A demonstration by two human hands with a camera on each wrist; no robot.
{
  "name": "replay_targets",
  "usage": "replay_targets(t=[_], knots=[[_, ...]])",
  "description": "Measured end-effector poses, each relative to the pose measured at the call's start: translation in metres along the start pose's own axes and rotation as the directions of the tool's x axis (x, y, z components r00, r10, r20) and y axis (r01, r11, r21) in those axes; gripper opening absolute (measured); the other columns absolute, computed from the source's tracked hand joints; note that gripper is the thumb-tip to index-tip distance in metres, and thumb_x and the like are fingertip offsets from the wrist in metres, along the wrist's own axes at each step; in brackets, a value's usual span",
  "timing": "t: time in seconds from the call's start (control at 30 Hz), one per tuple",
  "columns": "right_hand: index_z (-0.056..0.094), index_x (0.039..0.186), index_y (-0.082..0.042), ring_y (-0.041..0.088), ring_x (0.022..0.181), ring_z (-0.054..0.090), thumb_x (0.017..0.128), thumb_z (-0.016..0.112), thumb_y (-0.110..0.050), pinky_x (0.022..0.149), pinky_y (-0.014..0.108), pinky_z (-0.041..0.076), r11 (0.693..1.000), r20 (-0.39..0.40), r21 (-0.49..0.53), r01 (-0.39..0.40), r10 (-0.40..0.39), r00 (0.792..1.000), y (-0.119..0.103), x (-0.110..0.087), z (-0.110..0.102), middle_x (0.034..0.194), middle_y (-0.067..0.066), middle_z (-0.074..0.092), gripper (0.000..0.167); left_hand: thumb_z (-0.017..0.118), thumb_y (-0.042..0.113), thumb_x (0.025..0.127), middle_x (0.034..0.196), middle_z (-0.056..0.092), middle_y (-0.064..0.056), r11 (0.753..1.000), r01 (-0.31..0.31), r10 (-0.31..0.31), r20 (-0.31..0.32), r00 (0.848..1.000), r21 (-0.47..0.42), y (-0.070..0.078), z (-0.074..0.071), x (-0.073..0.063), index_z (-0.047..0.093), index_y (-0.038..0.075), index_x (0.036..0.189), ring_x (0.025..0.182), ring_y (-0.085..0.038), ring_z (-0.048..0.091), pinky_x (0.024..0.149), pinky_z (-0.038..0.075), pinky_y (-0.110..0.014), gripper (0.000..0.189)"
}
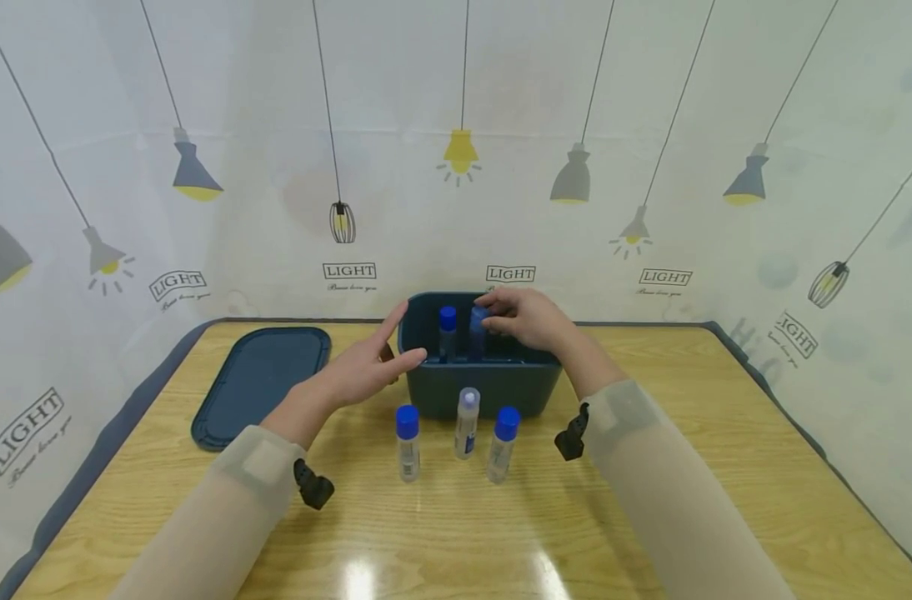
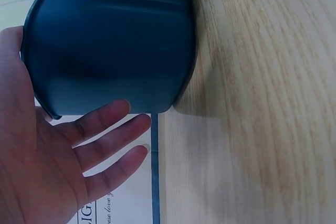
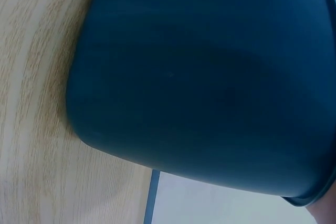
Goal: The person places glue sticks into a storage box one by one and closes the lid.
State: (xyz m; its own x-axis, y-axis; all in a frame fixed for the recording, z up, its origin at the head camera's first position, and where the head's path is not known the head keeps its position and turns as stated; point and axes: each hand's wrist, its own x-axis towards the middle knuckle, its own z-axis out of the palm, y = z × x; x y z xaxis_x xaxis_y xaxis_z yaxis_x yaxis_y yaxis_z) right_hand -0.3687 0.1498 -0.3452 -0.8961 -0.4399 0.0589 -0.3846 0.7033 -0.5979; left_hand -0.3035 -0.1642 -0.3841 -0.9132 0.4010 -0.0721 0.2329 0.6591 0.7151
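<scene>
A dark blue-green bin (image 1: 478, 393) stands at the back of the table. My right hand (image 1: 527, 317) reaches over its right side and pinches a blue-capped bottle (image 1: 477, 333) inside it. Left of that, a second blue-capped bottle (image 1: 447, 333) stands upright in the bin. My left hand (image 1: 362, 371) is at the bin's left end, thumb by the rim and the other fingers spread loosely, as the left wrist view shows. In front stand two clear bottles with blue caps, the left bottle (image 1: 408, 454) and the right bottle (image 1: 499, 454), and a pale-tipped clear bottle (image 1: 467, 425) between them.
A flat dark blue lid (image 1: 264, 383) lies on the wooden table (image 1: 651, 467) left of the bin. Behind the table hangs a pale curtain (image 1: 396, 100) printed with lamps. In the right wrist view the bin wall (image 3: 199, 77) covers the right hand's fingers.
</scene>
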Motion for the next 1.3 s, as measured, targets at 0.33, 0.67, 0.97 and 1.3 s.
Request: replay_targets(t=[0.33,0.67,0.97,1.3], knots=[[0.066,0.152,-0.014,0.028,0.107,0.077,0.110,0.071,-0.022,0.097,0.046,0.062,0.999,-0.010,0.029,-0.013,0.013,1.000,0.000,0.000,0.001,0.137,0.016,0.075,0.043,0.050,0.083,0.101,0.121,0.073,-0.016,1.000,0.001,-0.001,-0.005,1.000,0.004,-0.001,0.001,0.001,-0.010,0.054,0.172,0.110,-0.034,0.071,0.092,0.057,-0.049,0.097],[0.063,0.154,-0.012,0.030,0.108,0.078,0.111,0.068,-0.021,0.096,0.046,0.063,0.996,-0.084,0.093,0.009,-0.001,0.996,0.000,-0.002,-0.003,0.142,0.016,0.073,0.044,0.050,0.083,0.101,0.121,0.073,-0.017,1.000,-0.003,0.003,-0.001,1.000,-0.002,-0.002,0.001,0.001,-0.010,0.054,0.172,0.109,-0.035,0.071,0.092,0.056,-0.048,0.097],[0.066,0.150,-0.012,0.032,0.097,0.081,0.110,0.069,-0.022,0.086,0.041,0.066,0.962,-0.416,0.217,0.167,-0.064,0.907,0.000,-0.014,-0.006,0.124,0.017,0.078,0.041,0.051,0.082,0.102,0.120,0.073,-0.017,1.000,-0.005,0.005,-0.003,1.000,-0.002,-0.003,0.003,0.001,-0.010,0.055,0.172,0.108,-0.035,0.070,0.092,0.056,-0.048,0.097],[0.071,0.141,-0.011,0.037,0.095,0.078,0.109,0.071,-0.025,0.075,0.021,0.056,0.953,-0.443,0.208,0.220,-0.109,0.890,-0.001,-0.054,-0.015,0.119,0.015,0.080,0.035,0.050,0.083,0.102,0.126,0.072,-0.019,1.000,0.001,-0.001,-0.001,1.000,-0.004,-0.004,0.002,0.001,-0.010,0.055,0.172,0.112,-0.035,0.070,0.095,0.056,-0.051,0.096]])
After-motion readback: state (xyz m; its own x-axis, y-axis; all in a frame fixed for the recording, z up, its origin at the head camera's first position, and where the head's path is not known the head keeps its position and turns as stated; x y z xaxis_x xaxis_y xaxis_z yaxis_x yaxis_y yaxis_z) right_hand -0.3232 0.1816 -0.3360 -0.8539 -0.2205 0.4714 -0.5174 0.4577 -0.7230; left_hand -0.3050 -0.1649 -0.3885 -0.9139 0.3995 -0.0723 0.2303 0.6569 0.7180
